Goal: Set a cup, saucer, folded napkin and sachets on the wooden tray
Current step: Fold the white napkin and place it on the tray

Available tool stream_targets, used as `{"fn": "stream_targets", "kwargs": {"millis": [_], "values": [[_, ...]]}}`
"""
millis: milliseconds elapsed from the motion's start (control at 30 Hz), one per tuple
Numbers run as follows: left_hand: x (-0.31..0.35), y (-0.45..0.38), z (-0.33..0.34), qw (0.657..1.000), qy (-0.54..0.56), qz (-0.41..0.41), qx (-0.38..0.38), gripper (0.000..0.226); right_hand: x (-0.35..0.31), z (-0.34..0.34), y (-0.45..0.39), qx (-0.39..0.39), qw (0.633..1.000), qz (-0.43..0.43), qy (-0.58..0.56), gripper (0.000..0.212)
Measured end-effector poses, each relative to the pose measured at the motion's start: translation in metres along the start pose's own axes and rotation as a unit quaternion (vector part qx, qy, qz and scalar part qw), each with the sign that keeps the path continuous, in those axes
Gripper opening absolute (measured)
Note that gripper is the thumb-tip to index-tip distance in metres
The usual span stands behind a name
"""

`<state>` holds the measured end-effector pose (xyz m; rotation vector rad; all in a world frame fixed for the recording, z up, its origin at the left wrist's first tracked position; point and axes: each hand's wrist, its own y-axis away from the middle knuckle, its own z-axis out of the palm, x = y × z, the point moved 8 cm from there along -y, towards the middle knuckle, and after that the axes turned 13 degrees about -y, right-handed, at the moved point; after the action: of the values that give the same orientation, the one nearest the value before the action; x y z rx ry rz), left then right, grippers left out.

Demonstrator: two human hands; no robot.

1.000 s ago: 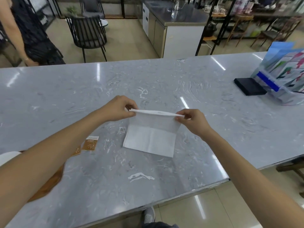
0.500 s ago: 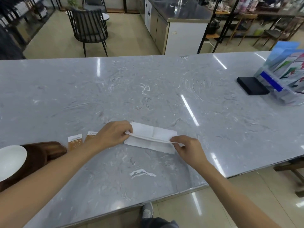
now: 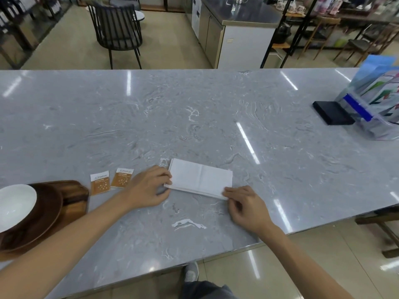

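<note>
A white napkin (image 3: 199,180), folded in half into a flat rectangle, lies on the grey marble counter (image 3: 194,126). My left hand (image 3: 149,186) pinches its near left corner. My right hand (image 3: 246,207) presses its near right corner with the fingertips. Two orange-brown sachets (image 3: 99,184) (image 3: 122,178) lie side by side left of my left hand. Further left, the dark wooden tray (image 3: 73,197) carries a white saucer (image 3: 15,206), cut off by the frame edge. No cup is in view.
A black box (image 3: 332,113) and a clear holder with coloured leaflets (image 3: 375,100) stand at the counter's right end. Past the far edge are a black chair (image 3: 117,29) and a steel cabinet (image 3: 237,33). The counter's near edge runs just below my forearms.
The napkin's far edge, lifted a second ago, has been brought toward me and laid down, halving the napkin. Both hands now rest at its near corners. The view has tilted down.
</note>
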<state>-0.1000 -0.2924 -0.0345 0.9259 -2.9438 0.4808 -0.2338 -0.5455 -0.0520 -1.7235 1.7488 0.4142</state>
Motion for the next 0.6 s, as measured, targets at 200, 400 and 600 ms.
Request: {"fn": "stream_targets", "kwargs": {"millis": [200, 400, 600], "values": [[0.030, -0.047, 0.002, 0.999, -0.031, -0.030, 0.020, 0.032, -0.028, 0.007, -0.040, 0.053, 0.998, -0.034, 0.032, 0.035], [0.037, -0.070, 0.074, 0.968, -0.107, -0.124, -0.188, 0.062, 0.000, 0.060, -0.068, -0.108, 0.987, 0.056, 0.104, 0.058], [0.021, -0.051, 0.078, 0.967, -0.119, -0.155, -0.162, 0.064, 0.016, 0.061, -0.059, -0.097, 0.986, 0.078, 0.112, 0.064]]}}
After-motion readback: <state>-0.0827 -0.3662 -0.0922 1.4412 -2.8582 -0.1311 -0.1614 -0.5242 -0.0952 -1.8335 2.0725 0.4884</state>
